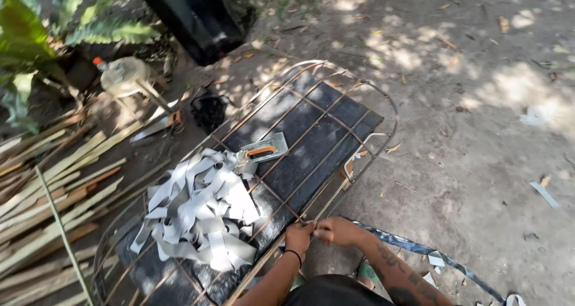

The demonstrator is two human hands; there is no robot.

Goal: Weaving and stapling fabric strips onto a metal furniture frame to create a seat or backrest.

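Your left hand (297, 236) and right hand (336, 230) are both pinched narrow at the near edge of the rusty wire frame (311, 132), fingertips almost meeting on a crossing of its rods. On that frame, just left of your hands, sits the heap of grey strips (200, 207), with the orange-handled tool (262, 151) at the heap's far side. A long dark strip (428, 252) trails over the dirt to the right of the frame.

A pile of strips (200, 213) lies on the wire frame (335, 129), with a stapler (262, 151) just behind it. Bamboo slats (54, 186) lie left of the frame; both hands (298, 237) (335, 231) meet at its near edge.
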